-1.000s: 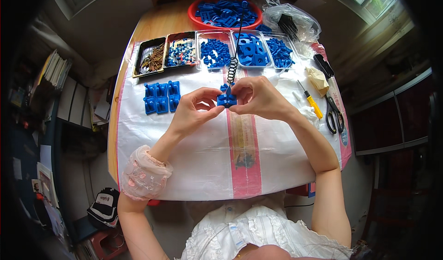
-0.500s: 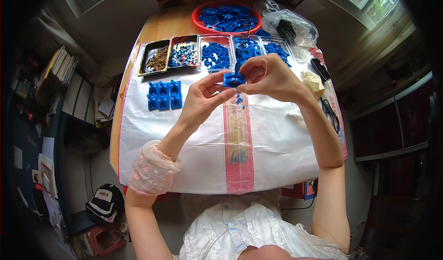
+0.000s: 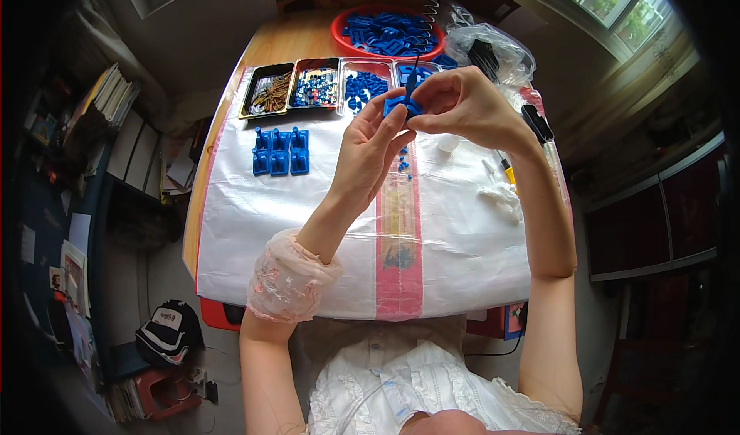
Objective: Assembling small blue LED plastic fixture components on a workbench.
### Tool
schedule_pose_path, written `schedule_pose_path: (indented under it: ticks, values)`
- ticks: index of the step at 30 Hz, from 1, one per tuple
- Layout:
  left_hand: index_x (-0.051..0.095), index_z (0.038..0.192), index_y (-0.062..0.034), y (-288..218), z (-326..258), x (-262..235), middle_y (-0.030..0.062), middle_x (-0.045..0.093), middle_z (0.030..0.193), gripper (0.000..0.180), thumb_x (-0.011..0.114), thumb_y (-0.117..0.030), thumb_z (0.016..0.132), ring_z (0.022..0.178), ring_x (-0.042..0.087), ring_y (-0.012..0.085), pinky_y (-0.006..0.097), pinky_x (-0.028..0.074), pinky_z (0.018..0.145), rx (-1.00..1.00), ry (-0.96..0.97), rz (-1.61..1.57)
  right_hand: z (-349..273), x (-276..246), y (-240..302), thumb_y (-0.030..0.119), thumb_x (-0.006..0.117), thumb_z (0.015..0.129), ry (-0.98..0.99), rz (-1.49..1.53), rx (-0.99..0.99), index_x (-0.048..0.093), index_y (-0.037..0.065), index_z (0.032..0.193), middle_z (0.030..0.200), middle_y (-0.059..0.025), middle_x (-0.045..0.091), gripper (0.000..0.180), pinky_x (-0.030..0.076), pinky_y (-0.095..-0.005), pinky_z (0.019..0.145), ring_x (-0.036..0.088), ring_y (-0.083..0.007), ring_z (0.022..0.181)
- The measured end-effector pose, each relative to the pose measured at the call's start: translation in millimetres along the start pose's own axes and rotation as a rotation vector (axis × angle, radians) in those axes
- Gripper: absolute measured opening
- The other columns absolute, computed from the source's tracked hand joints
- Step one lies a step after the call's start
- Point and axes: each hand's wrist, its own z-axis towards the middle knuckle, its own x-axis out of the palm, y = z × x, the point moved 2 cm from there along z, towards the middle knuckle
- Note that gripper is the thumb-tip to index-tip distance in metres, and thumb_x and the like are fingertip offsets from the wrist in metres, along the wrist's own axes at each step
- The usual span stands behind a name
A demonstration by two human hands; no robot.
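My left hand (image 3: 365, 146) pinches a small blue plastic part (image 3: 392, 105) between thumb and fingers, held above the far middle of the table. My right hand (image 3: 479, 117) is bent over the same part, its thumb and forefinger closed at the right side. A slim dark blue piece (image 3: 412, 82) with a thin pointed tip rises between the hands; which hand grips it I cannot tell. Several small blue bits (image 3: 403, 165) lie on the sheet just below. Left of my hands, several blue assemblies (image 3: 281, 152) with upright stems stand together in rows.
Along the back are a tray of brass-coloured pins (image 3: 271, 93), a tray of small mixed parts (image 3: 316, 88) and a tray of blue pieces (image 3: 365, 86). Behind them stands a red basin (image 3: 337, 34) of blue parts. A clear plastic bag (image 3: 509, 49) and crumpled white paper (image 3: 502, 200) lie right.
My left hand has turned more upright and moved right, now covering more of the blue part. Both hands have risen slightly toward the trays. The whole view has shifted a little.
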Motion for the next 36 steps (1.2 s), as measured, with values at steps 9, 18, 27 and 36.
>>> schedule_pose_path:
  ticks: [9, 18, 27, 36]
  values:
    - [0.050, 0.144, -0.0028, -13, -1, -3, 0.0065, 0.068, 0.120, 0.043, 0.062, -0.027, 0.111, 0.112, 0.068, 0.0095, 0.028, 0.057, 0.096, 0.027, 0.020, 0.197, 4, 5, -2, 0.017, 0.090, 0.084, -0.007, 0.065, -0.015, 0.080, -0.004, 0.103, 0.090, -0.0099, 0.079, 0.030, 0.059, -0.0274, 0.078, 0.074, -0.0128, 0.083]
    - [0.052, 0.142, -0.0023, -22, 4, -7, 0.0072, 0.068, 0.120, 0.039, 0.059, -0.028, 0.112, 0.108, 0.069, 0.0098, 0.028, 0.058, 0.093, 0.039, 0.082, 0.238, 3, 12, 7, 0.011, 0.088, 0.085, -0.025, 0.156, -0.024, 0.078, -0.006, 0.107, 0.093, -0.0107, 0.079, 0.029, 0.060, -0.0255, 0.078, 0.075, -0.0117, 0.084]
    - [0.062, 0.132, 0.0009, -7, -4, -3, -0.0028, 0.064, 0.081, 0.039, 0.068, -0.029, 0.108, 0.070, 0.055, 0.0004, 0.017, 0.043, 0.062, 0.111, -0.029, 0.335, -9, 23, 2, 0.007, 0.086, 0.087, -0.054, 0.188, -0.030, 0.076, -0.007, 0.112, 0.092, -0.0086, 0.080, 0.031, 0.061, -0.0251, 0.077, 0.075, -0.0097, 0.084]
    - [0.062, 0.127, 0.0032, 2, -7, 6, 0.0019, 0.047, 0.109, 0.032, 0.057, -0.025, 0.113, 0.075, 0.046, 0.0036, 0.022, 0.041, 0.064, 0.151, 0.040, 0.316, -16, 22, -13, 0.007, 0.086, 0.088, -0.059, 0.217, -0.013, 0.076, -0.005, 0.112, 0.090, -0.0074, 0.080, 0.028, 0.059, -0.0237, 0.076, 0.074, -0.0079, 0.082]
